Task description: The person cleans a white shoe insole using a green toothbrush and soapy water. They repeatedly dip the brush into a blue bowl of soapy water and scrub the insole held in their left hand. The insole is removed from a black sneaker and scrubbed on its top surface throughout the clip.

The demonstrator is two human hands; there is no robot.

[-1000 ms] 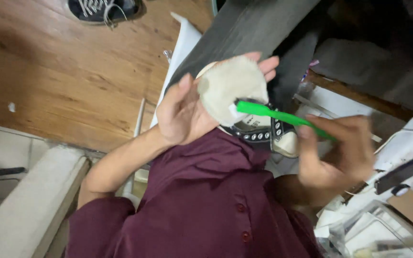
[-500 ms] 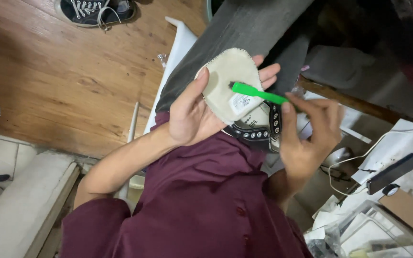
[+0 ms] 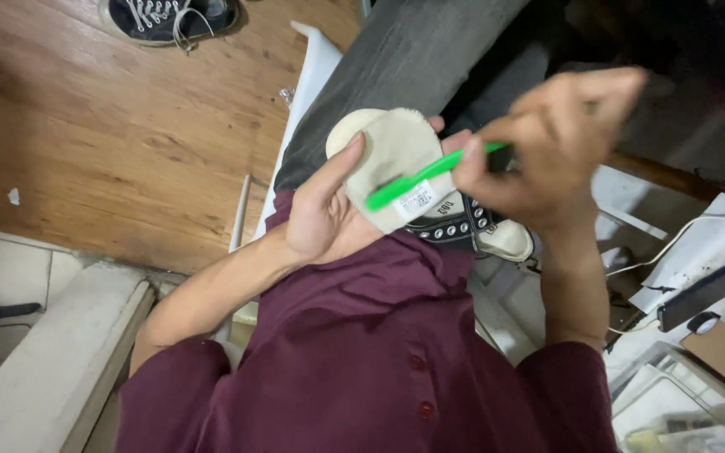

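Head view: left hand (image 3: pixel 322 214), centre of the frame, cups a cream shoe insole (image 3: pixel 388 151) from below, thumb pressed on its near edge. Right hand (image 3: pixel 551 143), upper right, pinches a green toothbrush (image 3: pixel 417 176), its long axis slanting down-left so the head lies on the insole (beside a small white label). A black-and-cream sneaker (image 3: pixel 480 231) sits just beneath.

The left hand (image 3: pixel 325 214) is cupping a cream shoe tongue (image 3: pixel 388 159) with a white label, thumb lying along its edge. The right hand (image 3: pixel 547 143) is pinching a green toothbrush (image 3: pixel 417 178), its head lying on the tongue. A black sneaker (image 3: pixel 463 226) is sitting on the lap beneath.
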